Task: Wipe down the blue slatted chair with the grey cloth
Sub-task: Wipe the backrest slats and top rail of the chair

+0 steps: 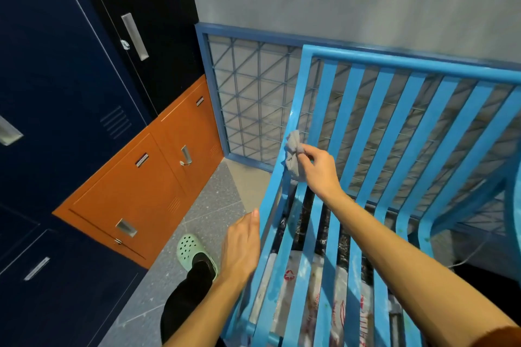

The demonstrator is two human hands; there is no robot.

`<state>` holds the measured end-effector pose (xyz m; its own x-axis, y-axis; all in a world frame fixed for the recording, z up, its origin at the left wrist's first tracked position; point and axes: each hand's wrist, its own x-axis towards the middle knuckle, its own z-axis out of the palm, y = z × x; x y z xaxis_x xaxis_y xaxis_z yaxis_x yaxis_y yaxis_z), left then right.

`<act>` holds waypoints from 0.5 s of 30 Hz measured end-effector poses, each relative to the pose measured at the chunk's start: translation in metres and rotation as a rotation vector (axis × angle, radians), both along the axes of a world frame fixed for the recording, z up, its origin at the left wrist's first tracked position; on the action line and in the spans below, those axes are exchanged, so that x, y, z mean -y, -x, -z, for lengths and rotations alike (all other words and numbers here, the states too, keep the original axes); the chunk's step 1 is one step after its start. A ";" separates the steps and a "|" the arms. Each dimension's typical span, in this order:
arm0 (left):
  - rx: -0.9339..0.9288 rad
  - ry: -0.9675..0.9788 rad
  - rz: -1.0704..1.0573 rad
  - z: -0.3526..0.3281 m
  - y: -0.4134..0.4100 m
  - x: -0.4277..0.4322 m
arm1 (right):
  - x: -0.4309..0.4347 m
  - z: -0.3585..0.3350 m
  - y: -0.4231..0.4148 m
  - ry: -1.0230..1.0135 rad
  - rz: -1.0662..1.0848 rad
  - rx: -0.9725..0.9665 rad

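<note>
Left hand (241, 245) beside chair (363, 127); right hand (320, 169) seemingly pinching cloth (293, 153).

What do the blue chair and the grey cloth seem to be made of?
The blue chair: probably painted metal, since its thin flat slats bend smoothly and shine. The grey cloth: soft matte fabric, bunched in folds in the right hand.

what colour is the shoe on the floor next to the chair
Pale mint green with round holes, seen in the head view: the shoe beside the blue slatted chair.
</note>
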<state>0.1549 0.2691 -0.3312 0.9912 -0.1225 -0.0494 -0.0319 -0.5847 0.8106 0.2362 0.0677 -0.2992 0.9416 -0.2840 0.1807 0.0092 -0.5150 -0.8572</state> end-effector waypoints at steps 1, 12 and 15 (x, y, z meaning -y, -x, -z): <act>-0.002 0.006 0.000 0.000 0.000 -0.001 | -0.002 -0.003 0.005 -0.064 0.004 -0.003; -0.004 0.030 0.006 0.004 0.000 -0.004 | -0.025 0.013 0.017 -0.078 0.013 0.065; 0.011 0.060 -0.001 0.007 -0.002 -0.004 | -0.035 0.016 0.019 0.165 -0.129 0.213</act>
